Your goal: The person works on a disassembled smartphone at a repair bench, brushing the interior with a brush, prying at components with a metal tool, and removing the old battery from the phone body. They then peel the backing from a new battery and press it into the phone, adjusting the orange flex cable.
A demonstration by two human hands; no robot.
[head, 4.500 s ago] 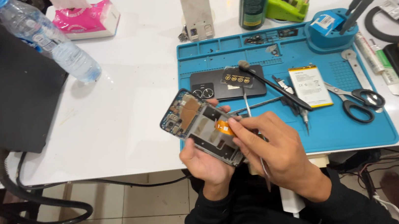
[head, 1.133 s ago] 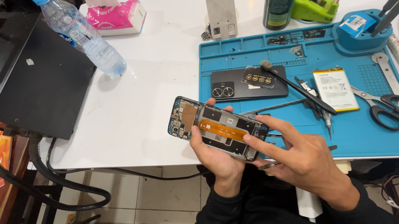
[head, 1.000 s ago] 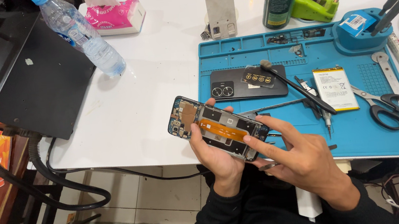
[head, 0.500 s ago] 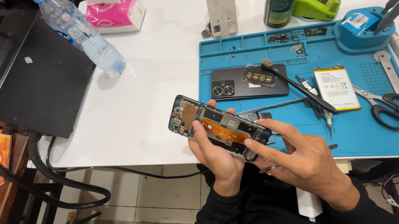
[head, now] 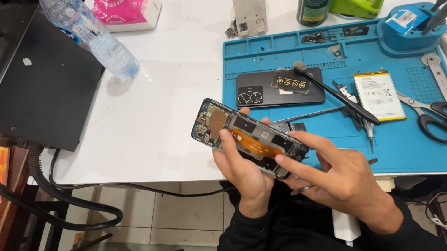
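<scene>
Held above the table edge, in front of the mat [head: 403, 151]: opened phone [head: 249, 136], back off. Left hand [head: 245, 170] cupping it from below, thumb along the board; right hand [head: 339, 177] pinching the lower end, fingers curled. Likely light, stiff, fragile inside; best gripped by the frame edges. Orange flex, dark shields, camera cluster exposed. Farther off: back cover [head: 280, 89], battery [head: 378, 95], scissors [head: 438, 114].
</scene>
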